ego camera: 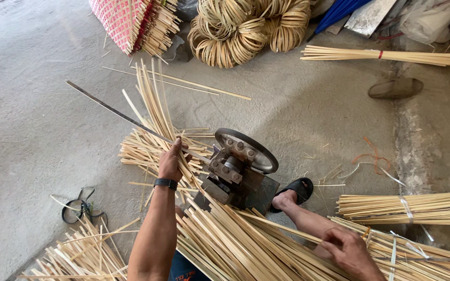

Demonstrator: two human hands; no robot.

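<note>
My left hand point(172, 160), with a black watch at the wrist, grips a long thin dark strip point(111, 108) that runs from the far left into a small metal machine with a round wheel point(241, 162) on the concrete floor. Split bamboo strips point(152, 109) fan out behind the machine. My right hand point(349, 251) rests on a pile of pale bamboo strips point(235, 244) lying across my lap, fingers curled over one strip. My foot in a black sandal point(297, 191) sits just right of the machine.
Coils of bamboo rings point(246, 28) and a pink woven basket point(123, 21) stand at the back. Tied strip bundles point(381, 54) point(407, 208) lie at the right. A loose sandal point(396, 88), black scissors point(82, 209) and orange string point(373, 158) lie on the floor.
</note>
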